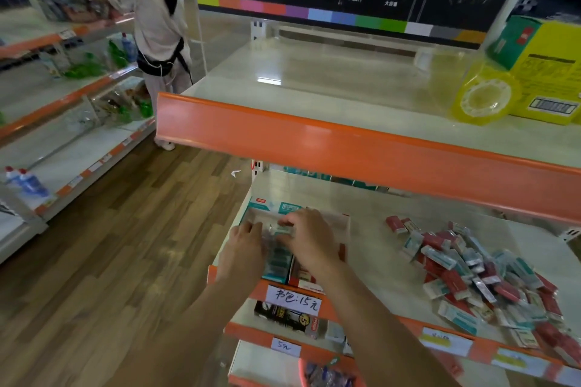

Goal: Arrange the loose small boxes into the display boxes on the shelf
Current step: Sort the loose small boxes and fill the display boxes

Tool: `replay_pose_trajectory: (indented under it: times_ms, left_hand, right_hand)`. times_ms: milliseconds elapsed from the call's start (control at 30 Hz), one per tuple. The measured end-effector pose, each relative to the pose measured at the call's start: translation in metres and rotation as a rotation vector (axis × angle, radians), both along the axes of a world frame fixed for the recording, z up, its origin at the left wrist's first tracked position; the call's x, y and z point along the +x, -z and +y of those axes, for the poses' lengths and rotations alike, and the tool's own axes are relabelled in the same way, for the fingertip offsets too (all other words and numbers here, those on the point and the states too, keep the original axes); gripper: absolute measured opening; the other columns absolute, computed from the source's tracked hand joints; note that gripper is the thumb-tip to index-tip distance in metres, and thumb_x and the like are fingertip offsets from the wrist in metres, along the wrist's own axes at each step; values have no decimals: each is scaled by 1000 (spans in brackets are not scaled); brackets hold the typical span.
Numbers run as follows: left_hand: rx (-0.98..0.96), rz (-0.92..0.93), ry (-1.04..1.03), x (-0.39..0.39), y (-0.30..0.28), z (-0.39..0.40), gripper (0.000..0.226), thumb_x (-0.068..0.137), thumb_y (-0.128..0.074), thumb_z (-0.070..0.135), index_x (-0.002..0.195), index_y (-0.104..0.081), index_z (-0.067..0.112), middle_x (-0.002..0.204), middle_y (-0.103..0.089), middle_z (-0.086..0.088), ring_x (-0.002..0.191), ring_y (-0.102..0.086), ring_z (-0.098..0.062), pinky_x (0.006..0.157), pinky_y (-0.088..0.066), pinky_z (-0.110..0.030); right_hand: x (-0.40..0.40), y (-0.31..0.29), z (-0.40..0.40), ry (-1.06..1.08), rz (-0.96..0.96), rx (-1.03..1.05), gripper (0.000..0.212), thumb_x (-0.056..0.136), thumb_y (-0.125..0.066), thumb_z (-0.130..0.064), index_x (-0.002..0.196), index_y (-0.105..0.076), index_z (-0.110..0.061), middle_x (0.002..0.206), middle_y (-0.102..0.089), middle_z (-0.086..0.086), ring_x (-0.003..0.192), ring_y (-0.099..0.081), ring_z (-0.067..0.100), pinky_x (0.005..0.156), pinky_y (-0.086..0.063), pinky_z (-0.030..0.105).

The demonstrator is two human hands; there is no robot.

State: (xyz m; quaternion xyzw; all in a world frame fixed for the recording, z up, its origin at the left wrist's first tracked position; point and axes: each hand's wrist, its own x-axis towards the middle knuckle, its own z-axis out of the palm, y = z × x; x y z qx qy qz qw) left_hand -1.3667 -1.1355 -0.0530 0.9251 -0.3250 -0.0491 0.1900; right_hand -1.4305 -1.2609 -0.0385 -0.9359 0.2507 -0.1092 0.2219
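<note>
Head view: low in the centre of the frame my two forearms reach forward, and they hide part of the display boxes (341, 231) on the middle shelf (377, 261). My right hand (309, 237) has the fingers curled around a small teal box (284, 230), holding it over the open display box. My left hand (246, 243) touches the left side of the display box; its fingertips are blurred, so I cannot tell how far it is closed or if it holds something. Inside the left display box I see a row of teal small boxes (278, 261), partly covered by my hands. At lower right a loose pile of red and teal small boxes (478, 276) lies on the same shelf, well apart from the display boxes. The orange upper shelf edge (345, 148) cuts off the back of the shelf.
</note>
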Motion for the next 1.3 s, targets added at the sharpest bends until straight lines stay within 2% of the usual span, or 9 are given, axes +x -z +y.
replay_pose_trajectory:
  times_ms: [133, 333, 433, 533, 700, 833, 1067, 1167, 1300]
  left_hand:
    - [63, -63, 25, -2, 3, 0, 43, 88, -60, 27, 128, -44, 25, 132, -46, 2, 117, -41, -15, 92, -45, -30]
    - [37, -106, 47, -3, 5, -1, 22, 94, -48, 35, 113, -56, 29, 117, -52, 3, 108, -42, -16, 84, -47, -29]
    - [63, -123, 56, -4, 4, -3, 20, 94, -48, 34, 111, -56, 29, 117, -52, 2, 107, -42, -16, 85, -46, -28]
    - [24, -136, 43, -6, 1, -6, 21, 94, -49, 29, 114, -54, 25, 122, -52, 1, 110, -43, -16, 87, -45, -28]
    - [-41, -120, 81, -18, -10, -25, 41, 88, -52, 15, 129, -47, 20, 133, -45, -3, 123, -36, -22, 94, -43, -36]
    - [-56, -158, 164, -30, -18, -48, 52, 83, -53, 12, 134, -45, 20, 132, -45, -4, 122, -37, -23, 94, -37, -36]
    - [-64, -145, 308, -65, -19, -89, 46, 83, -50, 13, 128, -50, 21, 133, -44, -4, 124, -35, -24, 94, -39, -36]
    - [-67, -133, 366, -85, -17, -105, 42, 86, -49, 17, 128, -52, 25, 132, -46, -1, 124, -36, -22, 88, -41, -34]
    - [-46, -120, 458, -113, -14, -128, 41, 87, -48, 16, 128, -52, 21, 138, -42, 0, 130, -32, -19, 95, -41, -34]
  right_hand:
    - [1, 8, 2, 17, 61, -58, 27, 85, -71, -23, 111, -66, -23, 117, -59, 1, 105, -54, 19, 86, -51, 32]
    - [3, 8, 1, -5, 116, -132, 26, 86, -65, -12, 110, -67, -19, 118, -56, 7, 107, -54, 25, 87, -53, 35]
    - [0, 9, 1, -33, 73, -128, 23, 88, -62, -15, 111, -66, -18, 116, -59, 4, 110, -52, 22, 87, -52, 34]
    - [-9, 10, -1, -20, -21, -71, 23, 92, -60, -27, 114, -64, -22, 118, -59, -4, 111, -52, 15, 88, -51, 31]
    - [-36, 3, -17, 56, -127, -21, 21, 93, -54, -28, 111, -64, -27, 116, -59, -10, 109, -50, 11, 83, -51, 29]
    - [-63, -5, -37, 157, -97, -28, 22, 93, -54, -26, 110, -67, -23, 112, -62, -4, 108, -53, 17, 86, -49, 36]
    - [-122, 1, -70, 417, -94, 33, 26, 93, -56, -24, 118, -63, -24, 122, -59, -4, 108, -58, 14, 85, -48, 29]
    - [-145, 6, -77, 535, -128, 62, 32, 91, -56, -24, 123, -57, -19, 129, -51, -2, 102, -59, 17, 75, -43, 26]
    - [-170, 12, -86, 685, -143, 44, 49, 88, -60, -20, 135, -47, -14, 150, -33, 5, 101, -63, 27, 68, -46, 30]
